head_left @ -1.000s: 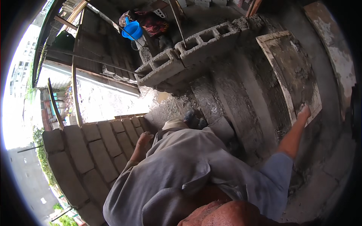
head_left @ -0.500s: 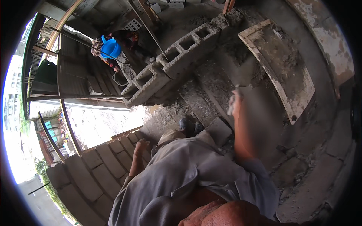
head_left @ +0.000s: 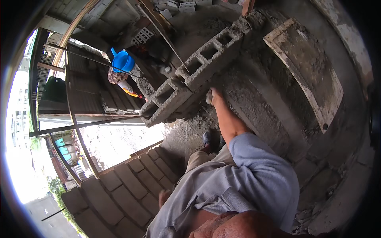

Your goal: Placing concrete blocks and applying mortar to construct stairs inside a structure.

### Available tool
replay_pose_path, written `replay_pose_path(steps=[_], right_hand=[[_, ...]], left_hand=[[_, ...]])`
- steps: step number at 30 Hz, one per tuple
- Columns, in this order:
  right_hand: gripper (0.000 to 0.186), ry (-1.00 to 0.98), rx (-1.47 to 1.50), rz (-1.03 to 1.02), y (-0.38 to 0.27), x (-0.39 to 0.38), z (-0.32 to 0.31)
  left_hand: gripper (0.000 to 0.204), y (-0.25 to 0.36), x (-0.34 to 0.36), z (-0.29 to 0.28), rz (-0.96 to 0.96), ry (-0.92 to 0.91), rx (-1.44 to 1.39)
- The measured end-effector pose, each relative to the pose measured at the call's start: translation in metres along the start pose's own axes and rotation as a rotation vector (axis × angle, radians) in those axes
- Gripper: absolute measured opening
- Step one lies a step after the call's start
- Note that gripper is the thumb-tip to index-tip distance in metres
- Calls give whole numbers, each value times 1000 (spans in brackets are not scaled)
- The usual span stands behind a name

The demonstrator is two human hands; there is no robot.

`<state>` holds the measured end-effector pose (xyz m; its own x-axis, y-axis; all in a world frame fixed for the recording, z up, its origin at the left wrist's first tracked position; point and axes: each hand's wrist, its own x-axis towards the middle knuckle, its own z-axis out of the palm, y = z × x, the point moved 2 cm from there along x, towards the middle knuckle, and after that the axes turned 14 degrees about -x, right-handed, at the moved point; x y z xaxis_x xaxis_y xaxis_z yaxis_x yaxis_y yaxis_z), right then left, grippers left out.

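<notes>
My right hand (head_left: 213, 96) reaches forward, low against the near face of a row of hollow concrete blocks (head_left: 206, 69). Its fingers are closed; a greyish thing shows at them, too small and dark to name. Wet-looking mortar (head_left: 202, 119) lies below the row. By my left side, my left hand (head_left: 163, 196) hangs close to a laid block wall (head_left: 131, 192), mostly behind my shirt. It is small and blurred, so its fingers cannot be read.
A mortar board (head_left: 305, 71) with grey mortar lies to the right. Past the blocks another person (head_left: 126, 86) bends near a blue bucket (head_left: 123, 61). Thin rods (head_left: 164, 37) rise by the row. Wooden posts and a bright opening are at the left.
My right hand has swung left and forward, from beside the mortar board to the block row. My left hand has dropped back toward my body. The view has shifted, and the other person bends differently.
</notes>
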<state>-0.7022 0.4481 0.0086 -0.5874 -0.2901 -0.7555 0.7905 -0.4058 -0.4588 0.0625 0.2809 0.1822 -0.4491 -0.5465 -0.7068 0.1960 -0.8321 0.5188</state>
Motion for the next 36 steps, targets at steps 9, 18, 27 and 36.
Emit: replay_pose_path(steps=[9, 18, 27, 36], right_hand=[[23, 201, -319, -120, -80, -22, 29], [18, 197, -307, -207, -105, -81, 55], [16, 188, -214, -268, -111, -94, 68], [11, 168, -122, -395, -125, -144, 85]], left_hand=[[38, -20, -37, -27, -99, 114, 1542], [36, 59, 42, 54, -1, 166, 1020], [33, 51, 78, 72, -82, -78, 1091], [35, 28, 27, 74, -166, -141, 1632]])
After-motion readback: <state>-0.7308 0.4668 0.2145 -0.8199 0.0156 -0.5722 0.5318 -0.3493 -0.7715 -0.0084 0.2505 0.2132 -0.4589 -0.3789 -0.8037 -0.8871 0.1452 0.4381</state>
